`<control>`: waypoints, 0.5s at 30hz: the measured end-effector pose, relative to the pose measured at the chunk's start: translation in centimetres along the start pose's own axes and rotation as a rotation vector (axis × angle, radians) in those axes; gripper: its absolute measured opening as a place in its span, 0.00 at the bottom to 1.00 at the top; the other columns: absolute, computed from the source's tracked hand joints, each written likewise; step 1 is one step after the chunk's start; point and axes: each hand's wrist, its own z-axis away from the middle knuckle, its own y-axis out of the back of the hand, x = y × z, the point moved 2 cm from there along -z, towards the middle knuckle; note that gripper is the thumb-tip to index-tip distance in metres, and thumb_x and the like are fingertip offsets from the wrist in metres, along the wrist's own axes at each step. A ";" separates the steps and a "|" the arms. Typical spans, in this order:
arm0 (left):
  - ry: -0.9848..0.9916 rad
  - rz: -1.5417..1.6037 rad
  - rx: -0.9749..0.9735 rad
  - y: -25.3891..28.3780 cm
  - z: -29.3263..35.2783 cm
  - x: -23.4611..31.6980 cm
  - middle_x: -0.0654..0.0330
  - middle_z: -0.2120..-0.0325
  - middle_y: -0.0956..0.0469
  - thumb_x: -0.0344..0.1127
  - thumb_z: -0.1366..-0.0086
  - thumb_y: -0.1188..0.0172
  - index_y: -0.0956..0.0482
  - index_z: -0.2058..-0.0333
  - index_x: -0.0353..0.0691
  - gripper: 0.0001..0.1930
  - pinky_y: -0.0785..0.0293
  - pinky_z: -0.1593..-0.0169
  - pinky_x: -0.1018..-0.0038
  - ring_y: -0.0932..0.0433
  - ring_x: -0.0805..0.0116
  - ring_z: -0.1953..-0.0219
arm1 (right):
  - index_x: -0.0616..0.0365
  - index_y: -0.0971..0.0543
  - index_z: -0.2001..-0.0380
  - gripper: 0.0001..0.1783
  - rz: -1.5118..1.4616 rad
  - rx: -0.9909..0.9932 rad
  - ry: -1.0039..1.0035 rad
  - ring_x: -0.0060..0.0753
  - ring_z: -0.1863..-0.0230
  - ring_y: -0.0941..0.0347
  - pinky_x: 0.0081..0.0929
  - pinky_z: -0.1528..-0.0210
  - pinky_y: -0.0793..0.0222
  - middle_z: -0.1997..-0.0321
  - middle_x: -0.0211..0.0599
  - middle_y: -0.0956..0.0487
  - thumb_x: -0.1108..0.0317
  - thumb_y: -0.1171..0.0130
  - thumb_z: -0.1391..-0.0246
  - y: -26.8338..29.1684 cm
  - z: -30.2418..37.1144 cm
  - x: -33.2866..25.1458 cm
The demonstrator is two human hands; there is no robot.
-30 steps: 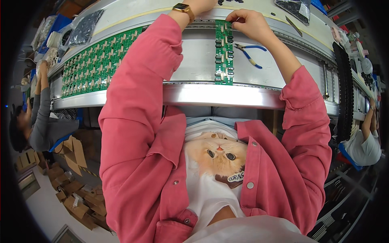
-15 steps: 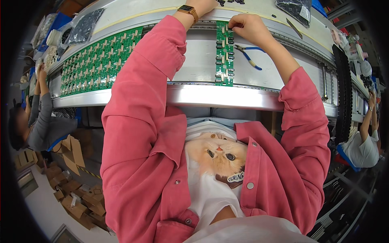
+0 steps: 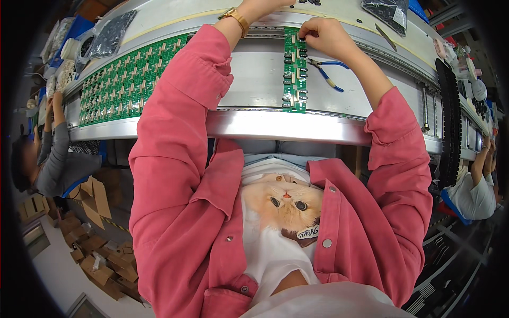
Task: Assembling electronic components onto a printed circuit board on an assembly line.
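A narrow strip of green circuit board [image 3: 295, 68] lies across the rails of the bench, with black components along both its edges. At its far end, my right hand [image 3: 324, 37] is closed, thumb and forefinger pinched together against the board; what sits between them is too small to make out. My left hand [image 3: 263, 7] reaches to the top edge of the view, beside several small black parts [image 3: 309, 2] on the far ledge. Its fingertips are partly cut off. Right of the strip lie blue-handled pliers [image 3: 330, 79], touched by neither hand.
Several joined green boards [image 3: 124, 82] fill the rails at left. A metal front rail [image 3: 286, 126] edges the bench. Bagged black parts [image 3: 389, 13] and a thin metal blade [image 3: 386, 37] lie at far right. People work at left [image 3: 50, 153] and right [image 3: 474, 193].
My left hand and forearm have shifted slightly left and farther away, along the far ledge. My right hand keeps its pinch at the board's far end, almost unmoved.
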 end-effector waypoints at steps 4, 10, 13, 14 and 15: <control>0.016 0.562 0.103 2.5 4.3 3.2 0.57 0.79 0.21 0.29 0.50 0.42 0.19 0.68 0.35 0.10 0.28 0.70 0.75 0.26 0.68 0.78 | 0.57 0.18 0.72 0.09 0.011 0.031 0.063 0.31 0.76 0.27 0.24 0.66 0.29 0.74 0.33 0.19 0.77 0.44 0.58 0.5 -1.2 -2.0; 0.102 0.378 0.118 3.8 8.9 11.4 0.55 0.76 0.22 0.29 0.48 0.44 0.19 0.68 0.37 0.09 0.27 0.70 0.75 0.26 0.66 0.78 | 0.57 0.20 0.68 0.10 0.131 0.256 0.049 0.39 0.74 0.27 0.30 0.68 0.30 0.70 0.39 0.21 0.76 0.46 0.56 0.9 -4.6 0.0; -0.222 -0.240 -0.009 3.9 9.7 13.0 0.54 0.75 0.22 0.29 0.47 0.46 0.19 0.70 0.38 0.08 0.27 0.69 0.72 0.25 0.61 0.78 | 0.59 0.23 0.76 0.06 0.271 0.121 -0.148 0.44 0.73 0.29 0.32 0.67 0.30 0.71 0.41 0.24 0.77 0.47 0.61 -1.0 -7.8 3.2; -0.222 -0.243 -0.013 3.7 10.2 13.3 0.54 0.75 0.22 0.29 0.47 0.46 0.19 0.70 0.38 0.08 0.27 0.69 0.72 0.25 0.61 0.78 | 0.59 0.23 0.76 0.06 0.267 0.123 -0.149 0.44 0.73 0.29 0.32 0.67 0.30 0.71 0.41 0.24 0.77 0.47 0.61 -1.3 -8.2 3.7; -0.226 -0.300 -0.001 3.2 10.9 13.6 0.55 0.75 0.22 0.29 0.48 0.45 0.19 0.70 0.38 0.07 0.27 0.69 0.72 0.26 0.61 0.78 | 0.58 0.23 0.73 0.07 0.307 0.182 -0.101 0.44 0.74 0.28 0.32 0.68 0.31 0.71 0.41 0.23 0.77 0.47 0.59 -1.4 -8.3 4.3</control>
